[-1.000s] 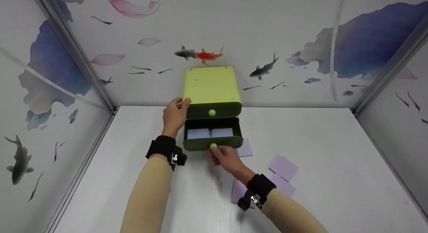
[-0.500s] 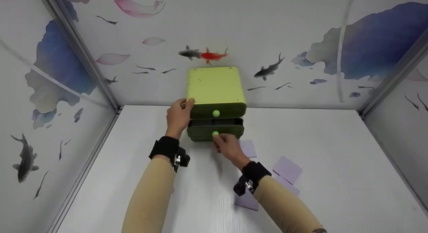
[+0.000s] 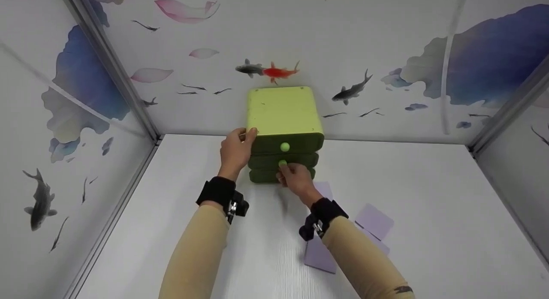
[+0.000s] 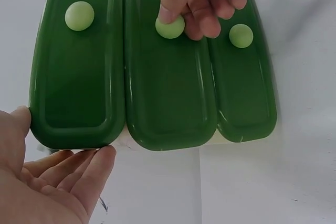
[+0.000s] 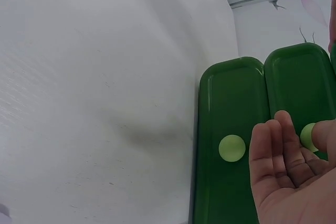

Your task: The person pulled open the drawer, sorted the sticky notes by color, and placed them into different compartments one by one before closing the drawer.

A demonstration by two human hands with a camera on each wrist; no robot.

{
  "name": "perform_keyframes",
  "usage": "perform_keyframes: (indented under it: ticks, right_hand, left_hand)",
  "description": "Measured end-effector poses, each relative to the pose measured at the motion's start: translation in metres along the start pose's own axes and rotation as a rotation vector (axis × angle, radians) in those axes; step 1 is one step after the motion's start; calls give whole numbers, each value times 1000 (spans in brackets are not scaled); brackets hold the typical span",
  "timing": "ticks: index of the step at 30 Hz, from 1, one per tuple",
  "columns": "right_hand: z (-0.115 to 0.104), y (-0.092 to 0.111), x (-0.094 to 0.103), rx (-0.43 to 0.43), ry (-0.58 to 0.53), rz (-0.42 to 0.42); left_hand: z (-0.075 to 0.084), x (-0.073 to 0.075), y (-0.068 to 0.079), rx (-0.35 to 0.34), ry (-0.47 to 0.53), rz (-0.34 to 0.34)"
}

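A small cabinet with a lime-green top [image 3: 283,110] stands against the back wall. It has three dark green drawers with round light-green knobs. My left hand [image 3: 236,149] grips the cabinet's left front corner, thumb on top and fingers along the side. With thumb and forefinger, my right hand [image 3: 298,179] pinches the knob [image 4: 170,28] of the middle drawer [image 3: 261,161]. That drawer's front now lies close to line with the top drawer [image 3: 268,143] and the bottom drawer [image 3: 260,176]. The right wrist view shows the bottom knob [image 5: 232,148] beside my fingers, untouched.
Several pale purple square cards lie on the white table [image 3: 429,196] to the right, among them an upper card [image 3: 374,221] and a lower card [image 3: 318,257], partly behind my right forearm. Printed wall panels [image 3: 364,33] enclose the back and sides.
My right hand has pushed the middle drawer inward by its knob, from pulled out with pale squares visible inside to slid in. My left hand keeps its hold on the cabinet corner.
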State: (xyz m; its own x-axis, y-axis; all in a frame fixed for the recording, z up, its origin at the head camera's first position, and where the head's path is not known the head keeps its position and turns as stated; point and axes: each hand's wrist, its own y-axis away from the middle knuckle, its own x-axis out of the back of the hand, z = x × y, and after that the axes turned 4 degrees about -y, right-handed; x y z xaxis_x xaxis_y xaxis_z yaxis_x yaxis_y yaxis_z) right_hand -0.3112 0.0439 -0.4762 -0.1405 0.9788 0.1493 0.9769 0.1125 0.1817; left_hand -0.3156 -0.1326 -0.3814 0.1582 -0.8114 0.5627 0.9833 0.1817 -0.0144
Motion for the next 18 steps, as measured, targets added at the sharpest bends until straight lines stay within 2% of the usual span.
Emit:
perform_keyframes:
  ticks: [12,18]
  right_hand:
    - [3,-3,2,72,46,26]
    - [8,2,11,38,29,-12]
  left_hand:
    - [-3,0,0,-4,7,-4]
    - [-8,-1,0,32,8,-51]
